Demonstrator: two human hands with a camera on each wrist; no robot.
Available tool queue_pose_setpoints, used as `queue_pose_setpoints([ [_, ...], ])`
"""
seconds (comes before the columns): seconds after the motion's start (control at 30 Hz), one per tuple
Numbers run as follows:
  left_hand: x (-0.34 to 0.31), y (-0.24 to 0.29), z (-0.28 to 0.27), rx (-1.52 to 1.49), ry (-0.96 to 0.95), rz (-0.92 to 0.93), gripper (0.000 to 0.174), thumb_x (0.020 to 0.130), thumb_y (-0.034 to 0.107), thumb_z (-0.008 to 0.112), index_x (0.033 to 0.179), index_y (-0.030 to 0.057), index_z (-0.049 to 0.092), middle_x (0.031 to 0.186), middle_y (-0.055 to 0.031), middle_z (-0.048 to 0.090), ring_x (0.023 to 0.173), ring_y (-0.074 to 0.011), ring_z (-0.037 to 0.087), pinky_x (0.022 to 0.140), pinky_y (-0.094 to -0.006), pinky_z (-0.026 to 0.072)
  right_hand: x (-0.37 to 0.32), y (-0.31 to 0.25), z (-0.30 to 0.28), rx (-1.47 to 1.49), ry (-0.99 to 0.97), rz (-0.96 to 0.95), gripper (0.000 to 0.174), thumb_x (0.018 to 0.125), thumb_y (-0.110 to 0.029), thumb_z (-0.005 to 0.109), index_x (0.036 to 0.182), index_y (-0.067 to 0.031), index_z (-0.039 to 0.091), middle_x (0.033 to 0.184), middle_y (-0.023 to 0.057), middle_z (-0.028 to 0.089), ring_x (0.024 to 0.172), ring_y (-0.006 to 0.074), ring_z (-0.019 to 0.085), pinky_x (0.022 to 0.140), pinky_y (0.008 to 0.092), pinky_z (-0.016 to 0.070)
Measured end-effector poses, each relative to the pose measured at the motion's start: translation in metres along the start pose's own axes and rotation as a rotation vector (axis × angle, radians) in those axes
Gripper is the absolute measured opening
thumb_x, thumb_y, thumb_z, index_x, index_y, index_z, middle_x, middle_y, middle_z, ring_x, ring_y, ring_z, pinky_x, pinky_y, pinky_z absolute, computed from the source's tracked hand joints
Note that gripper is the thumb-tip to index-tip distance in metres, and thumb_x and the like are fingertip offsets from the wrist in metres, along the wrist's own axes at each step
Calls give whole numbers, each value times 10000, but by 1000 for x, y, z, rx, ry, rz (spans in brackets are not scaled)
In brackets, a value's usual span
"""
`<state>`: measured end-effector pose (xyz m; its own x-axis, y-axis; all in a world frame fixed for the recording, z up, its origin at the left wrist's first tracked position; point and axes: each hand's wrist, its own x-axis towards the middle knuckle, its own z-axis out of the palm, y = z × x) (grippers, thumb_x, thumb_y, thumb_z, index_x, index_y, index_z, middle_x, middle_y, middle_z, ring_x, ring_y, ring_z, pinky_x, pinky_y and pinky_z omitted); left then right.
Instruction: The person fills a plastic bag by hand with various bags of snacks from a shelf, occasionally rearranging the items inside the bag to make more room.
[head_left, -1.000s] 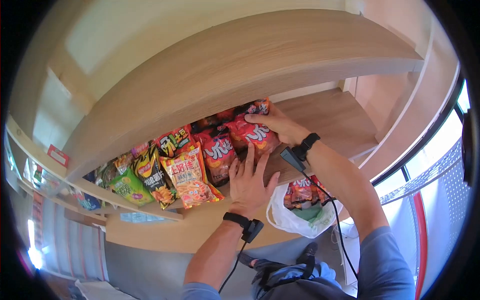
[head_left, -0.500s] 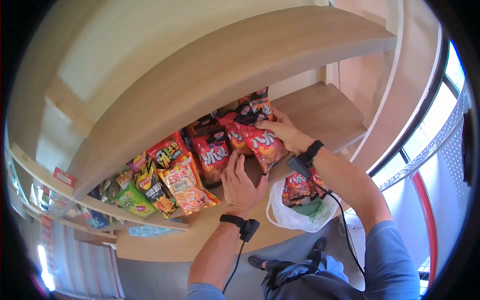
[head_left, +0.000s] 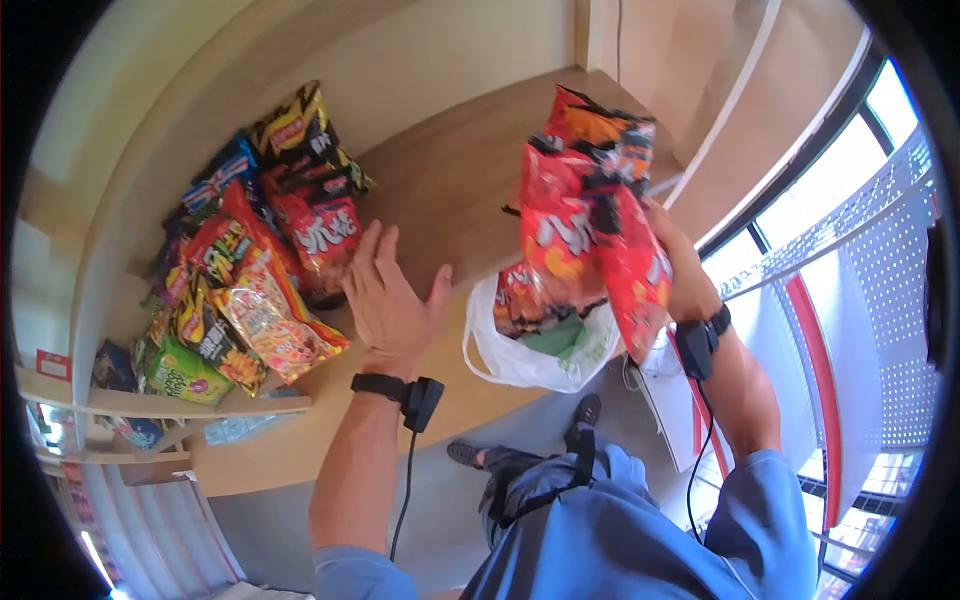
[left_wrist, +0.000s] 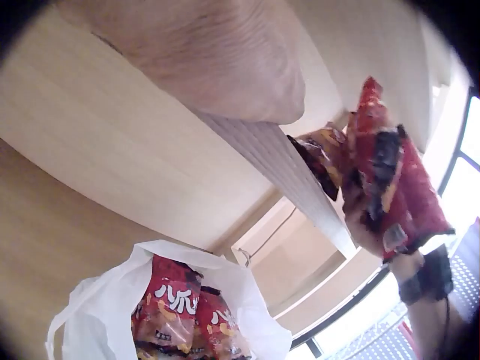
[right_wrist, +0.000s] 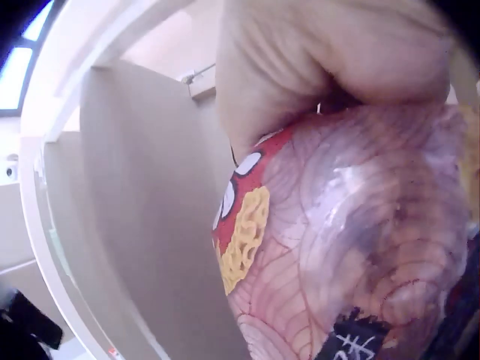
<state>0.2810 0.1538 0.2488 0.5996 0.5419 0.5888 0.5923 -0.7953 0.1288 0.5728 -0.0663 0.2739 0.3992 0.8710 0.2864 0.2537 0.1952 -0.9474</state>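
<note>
The right hand (head_left: 685, 275) gripped bunched red snack bags (head_left: 556, 235) near the white carrier bag (head_left: 500, 370); the left hand (head_left: 392, 308) was open. The step appeared to be group handling, requiring continued support.

Daylight pours in from the window (head_left: 840, 170) beyond the right hand's fingers (head_left: 655, 240), bleaching the panes white, while the shelf (head_left: 450, 160) beside them sits in softer, even light with faint shading. The lifted packets (head_left: 570, 225) look smeared and shiny, and the head view bows at its black-rimmed edges. Both wrist views are hazy, the right one showing pale glare on the packet below the fingers.
</note>
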Motion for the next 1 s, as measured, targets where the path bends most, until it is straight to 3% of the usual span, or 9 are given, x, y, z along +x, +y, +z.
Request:
queue_pose_setpoints([
  [0.07, 0, 0, 1, -15, 37, 14, 802, 887, 364, 828, 1520, 35, 461, 1595, -205, 477, 1469, -398, 453, 1195, -588, 344, -38, 15, -1, 979, 165, 437, 508, 1011, -79, 630, 1505, -29, 523, 1448, 143, 655, 1260, 246, 697, 1083, 428, 593],
  [0.13, 1, 0, 0, -4, 38, 24, 796, 889, 364, 827, 1517, 35, 465, 1588, -206, 482, 1464, -397, 457, 1187, -573, 354, -83, 23, -2, 1006, 226, 553, 421, 1118, -234, 585, 1492, -45, 554, 1429, 169, 674, 1278, 307, 676, 1133, 477, 546],
  [0.4, 1, 4, -1, 22, 73, 92, 752, 891, 331, 827, 1496, 38, 489, 1557, -201, 510, 1441, -402, 478, 1198, -542, 355, -197, 112, 26, 1196, 234, 784, 517, 999, -107, 695, 1478, 11, 538, 1401, 193, 682, 1212, 286, 725, 1068, 461, 606],
  [0.6, -1, 0, 0, 23, 111, 173, 681, 889, 295, 828, 1451, 39, 540, 1550, -198, 530, 1422, -398, 494, 1206, -545, 339, -148, 147, 30, 1432, 14, 1095, 382, 1065, -239, 676, 1359, -1, 618, 1230, 165, 776, 1045, 245, 786, 958, 442, 658],
  [0.67, -3, -2, -1, 93, 124, 230, 653, 885, 304, 830, 1425, 55, 560, 1541, -196, 541, 1381, -403, 522, 1153, -559, 378, -103, 168, 28, 1225, -53, 1066, 357, 1074, -260, 667, 1342, -26, 635, 1192, 158, 793, 1011, 241, 793, 896, 436, 672],
  [0.8, -25, 4, -1, 54, 173, 303, 590, 908, 273, 813, 1405, 59, 579, 1545, -191, 542, 1373, -426, 519, 1157, -559, 380, -45, 200, 52, 667, 326, 711, 487, 979, -188, 790, 1399, -23, 607, 1141, 125, 784, 961, 202, 775, 880, 393, 655],
  [0.87, -71, 25, 13, -245, -33, 119, 552, 930, 243, 792, 1403, 52, 580, 1558, -224, 519, 1391, -451, 504, 1180, -557, 371, -37, 225, 60, 127, 380, 693, 631, 896, -181, 868, 1437, -29, 581, 1123, 115, 776, 970, 201, 756, 882, 380, 627],
  [0.93, -114, 44, 42, -308, -29, 78, 555, 949, 254, 783, 1412, 38, 568, 1562, -272, 493, 1405, -465, 494, 1203, -551, 357, -40, 207, 70, 20, 338, 626, 776, 845, -286, 912, 1468, -17, 535, 1298, 187, 718, 1118, 301, 736, 944, 429, 591],
  [1.0, -150, 56, 68, -361, -79, -75, 561, 948, 279, 792, 1397, 23, 575, 1578, -288, 466, 1425, -469, 472, 1211, -552, 348, -54, 225, 87, -609, 424, 438, 869, 828, -393, 910, 1490, -8, 498, 1472, 271, 581, 1282, 416, 650, 1030, 485, 549],
])
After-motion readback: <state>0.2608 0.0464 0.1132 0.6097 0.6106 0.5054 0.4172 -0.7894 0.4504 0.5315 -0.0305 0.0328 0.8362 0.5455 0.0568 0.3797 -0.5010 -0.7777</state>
